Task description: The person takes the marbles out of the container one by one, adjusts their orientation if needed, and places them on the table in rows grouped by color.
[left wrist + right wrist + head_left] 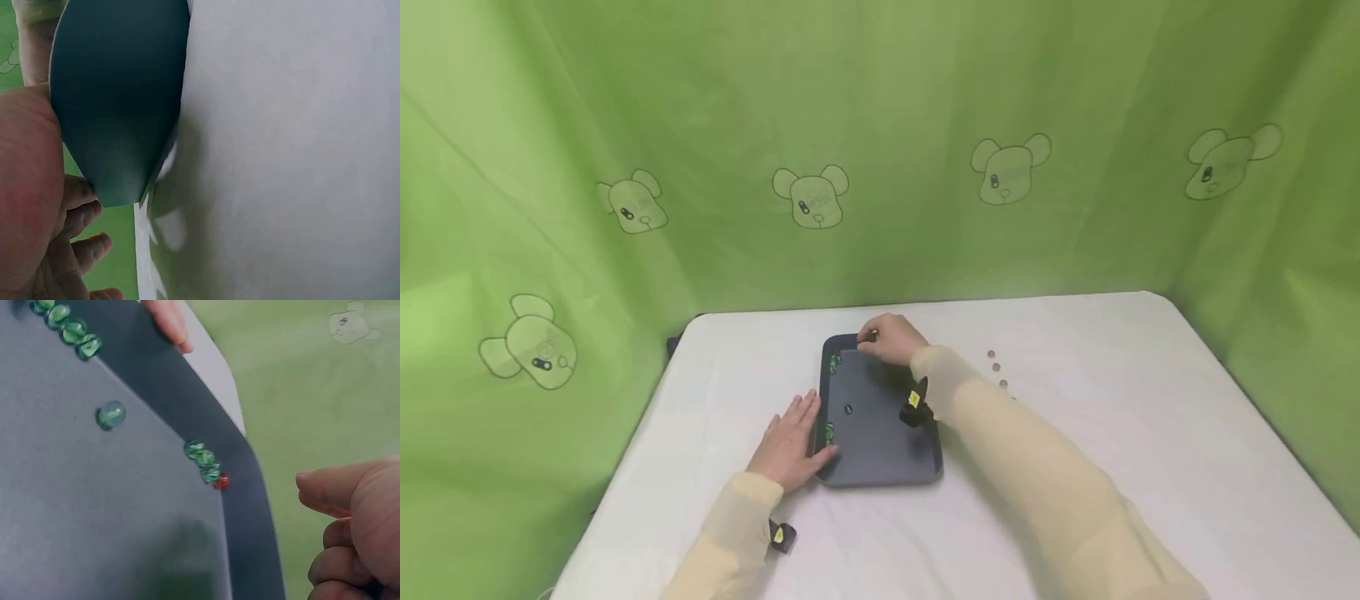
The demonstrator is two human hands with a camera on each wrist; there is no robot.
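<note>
My left hand (786, 446) rests along the left side of a dark rectangular tray (880, 467), fingers extended and the thumb over the rim. At the far end of the tray, my right hand (891, 340) has its thumb and forefinger together, pinching a small dark thing (872, 337) mostly hidden by the fingers. Green glass marbles (74, 330) line the tray's left wall near my left thumb. In the far left corner sit more green marbles (204, 457) beside one red marble (222, 480). A lone clear-green marble (112, 414) lies on the tray floor.
Several small brownish round pieces (996, 367) lie in a row on the white tablecloth (1120, 400), right of the tray and partly behind my right sleeve. A green curtain (895, 258) printed with bear heads surrounds the table at the back and sides.
</note>
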